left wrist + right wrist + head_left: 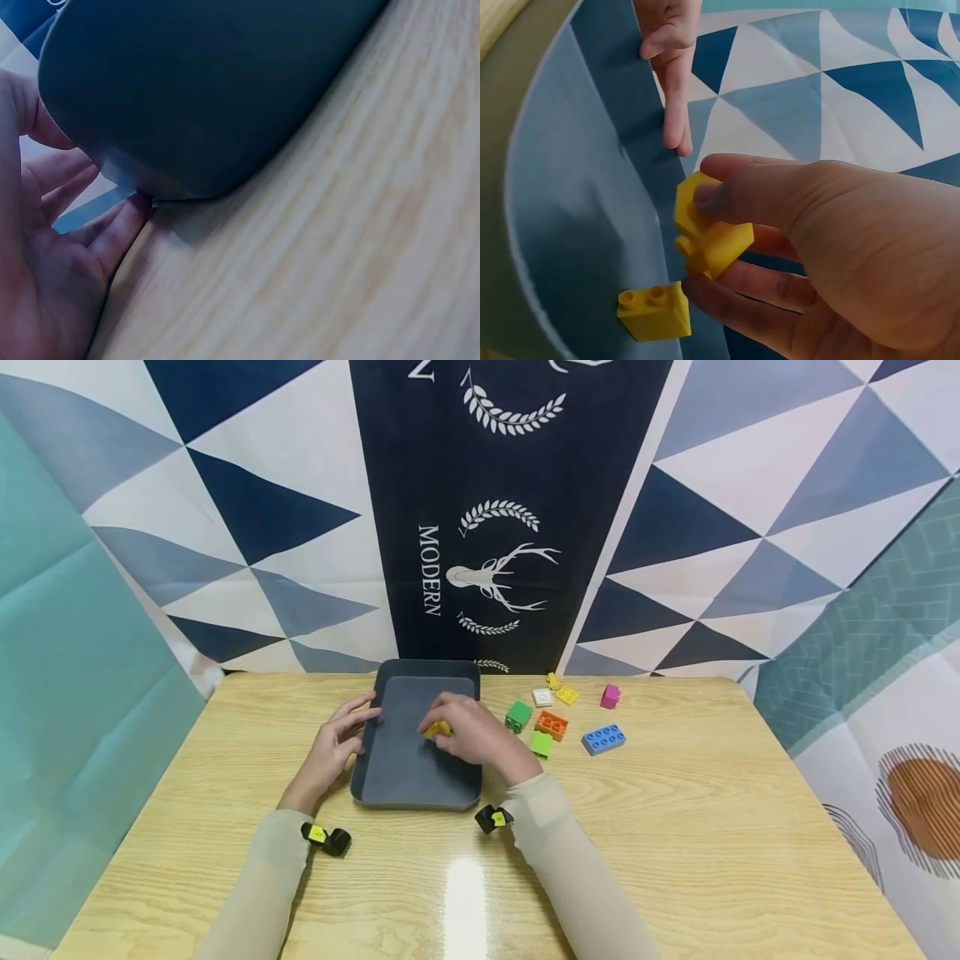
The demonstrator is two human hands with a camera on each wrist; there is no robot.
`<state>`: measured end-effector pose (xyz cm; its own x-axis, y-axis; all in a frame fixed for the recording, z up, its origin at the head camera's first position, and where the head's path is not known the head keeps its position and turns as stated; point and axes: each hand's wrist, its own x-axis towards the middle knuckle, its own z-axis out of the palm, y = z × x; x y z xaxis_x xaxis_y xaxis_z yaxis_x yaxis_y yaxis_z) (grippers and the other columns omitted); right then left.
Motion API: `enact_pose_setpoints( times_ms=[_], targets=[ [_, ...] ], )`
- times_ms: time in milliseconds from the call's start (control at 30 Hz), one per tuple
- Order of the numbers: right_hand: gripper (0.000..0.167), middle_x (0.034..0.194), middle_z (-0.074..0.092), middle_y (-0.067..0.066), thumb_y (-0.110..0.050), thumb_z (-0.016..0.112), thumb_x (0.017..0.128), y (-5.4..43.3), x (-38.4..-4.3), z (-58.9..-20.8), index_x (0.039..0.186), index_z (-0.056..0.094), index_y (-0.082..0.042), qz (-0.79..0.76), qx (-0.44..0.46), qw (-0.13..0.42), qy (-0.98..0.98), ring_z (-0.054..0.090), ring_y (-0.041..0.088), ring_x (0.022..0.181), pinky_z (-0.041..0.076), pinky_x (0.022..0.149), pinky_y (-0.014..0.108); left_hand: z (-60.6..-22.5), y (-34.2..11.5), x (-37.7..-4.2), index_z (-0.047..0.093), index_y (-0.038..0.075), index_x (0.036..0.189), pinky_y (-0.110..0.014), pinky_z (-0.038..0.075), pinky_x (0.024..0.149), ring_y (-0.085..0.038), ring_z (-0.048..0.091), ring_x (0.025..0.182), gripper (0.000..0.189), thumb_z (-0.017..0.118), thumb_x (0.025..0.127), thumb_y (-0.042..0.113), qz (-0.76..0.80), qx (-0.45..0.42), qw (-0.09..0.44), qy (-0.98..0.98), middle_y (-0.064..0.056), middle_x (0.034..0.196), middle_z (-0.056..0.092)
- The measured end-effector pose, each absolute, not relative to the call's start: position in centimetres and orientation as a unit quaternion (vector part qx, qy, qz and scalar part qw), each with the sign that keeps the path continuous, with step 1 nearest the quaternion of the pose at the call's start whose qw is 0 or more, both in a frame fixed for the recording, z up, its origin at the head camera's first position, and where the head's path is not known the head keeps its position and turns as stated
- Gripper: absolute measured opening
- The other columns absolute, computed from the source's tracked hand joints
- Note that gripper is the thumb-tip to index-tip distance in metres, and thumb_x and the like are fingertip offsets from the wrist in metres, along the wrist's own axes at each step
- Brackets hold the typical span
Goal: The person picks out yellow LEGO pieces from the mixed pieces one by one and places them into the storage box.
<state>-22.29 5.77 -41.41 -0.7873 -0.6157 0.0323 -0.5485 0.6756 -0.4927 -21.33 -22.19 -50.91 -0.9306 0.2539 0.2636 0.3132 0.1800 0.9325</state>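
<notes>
A dark grey tray (408, 781) lies on the wooden table. Over its middle, my right hand (474, 731) pinches a yellow toy brick (724, 246) between thumb and fingers. Just below that brick in the right wrist view, a second yellow brick (656, 319) with studs sits in the tray. My left hand (330, 752) is at the tray's left side, fingers stretched out and touching its rim and outer wall. In the left wrist view, the left fingertips (135, 206) meet the bottom edge of the tray.
Right of the tray lie loose bricks: dark green (517, 717), orange (552, 725), light green (542, 744), blue (603, 739), magenta (611, 696), white (542, 697), yellow (567, 695) and a small yellow piece (552, 681). A patterned cloth (315, 527) hangs behind the table.
</notes>
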Motion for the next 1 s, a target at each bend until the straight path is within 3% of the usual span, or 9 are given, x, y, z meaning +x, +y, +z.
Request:
enact_pose_setpoints(
  times_ms=[67,233,333,567,800,867,1000],
  targets=[
    [0.023,0.132,0.075,0.011,-0.009,0.076,0.105,5.7,-22.3,-41.5,0.125,0.087,-0.011,-0.241,-0.32,0.076,0.913,0.07,0.03,0.123,0.06,0.107,0.048,-50.9,-22.2,-21.3,0.058,-0.018,0.152,-0.005,0.046,0.114,-0.025,0.055,0.155,0.061,0.043,0.093,-0.021,-0.612,-0.184,0.026,-0.769,-0.027,0.18,0.036],
    [0.023,0.131,0.076,0.01,-0.01,0.078,0.104,5.7,-22.2,-41.9,0.125,0.087,-0.012,-0.236,-0.321,0.103,0.912,0.07,0.028,0.119,0.06,0.106,0.046,-50.9,-22.2,-21.4,0.059,-0.018,0.152,-0.005,0.047,0.114,0.0,0.056,0.146,0.062,0.043,0.092,-0.02,-0.613,-0.182,0.026,-0.769,-0.026,0.18,0.037],
    [0.022,0.129,0.076,0.01,-0.011,0.078,0.105,5.7,-22.2,-42.0,0.125,0.087,-0.013,-0.228,-0.32,0.118,0.912,0.069,0.027,0.12,0.059,0.11,0.046,-50.8,-22.3,-21.4,0.059,-0.017,0.152,-0.005,0.046,0.114,0.008,0.054,0.141,0.062,0.043,0.092,-0.02,-0.614,-0.182,0.025,-0.768,-0.026,0.18,0.037],
    [0.02,0.128,0.077,0.009,-0.012,0.078,0.105,5.6,-22.7,-42.8,0.122,0.087,-0.014,-0.209,-0.318,0.151,0.912,0.065,0.027,0.119,0.056,0.112,0.047,-50.8,-22.3,-21.5,0.059,-0.018,0.152,-0.005,0.045,0.115,0.005,0.056,0.144,0.062,0.043,0.092,-0.02,-0.612,-0.182,0.025,-0.769,-0.026,0.18,0.037],
    [0.019,0.12,0.072,-0.006,-0.023,0.083,0.102,6.2,-26.7,-50.1,0.116,0.087,-0.036,-0.176,-0.354,0.13,0.909,0.06,0.016,0.107,0.055,0.099,0.037,-50.8,-22.2,-21.4,0.059,-0.018,0.151,-0.005,0.045,0.116,0.015,0.054,0.137,0.062,0.043,0.092,-0.021,-0.616,-0.184,0.023,-0.765,-0.027,0.18,0.036],
    [0.018,0.12,0.071,-0.003,-0.022,0.083,0.102,6.0,-26.1,-49.4,0.115,0.087,-0.033,-0.176,-0.346,0.138,0.911,0.061,0.017,0.107,0.056,0.101,0.038,-50.8,-22.2,-21.4,0.059,-0.018,0.151,-0.005,0.045,0.116,0.012,0.055,0.139,0.062,0.043,0.092,-0.021,-0.616,-0.184,0.024,-0.766,-0.027,0.18,0.036],
    [0.015,0.122,0.073,0.005,-0.015,0.084,0.101,5.5,-23.8,-45.8,0.114,0.088,-0.021,-0.179,-0.334,0.154,0.913,0.062,0.022,0.108,0.057,0.103,0.043,-50.9,-22.2,-21.3,0.06,-0.018,0.15,-0.006,0.045,0.116,-0.006,0.059,0.149,0.061,0.043,0.092,-0.021,-0.614,-0.181,0.027,-0.768,-0.027,0.18,0.037]
  ],
)
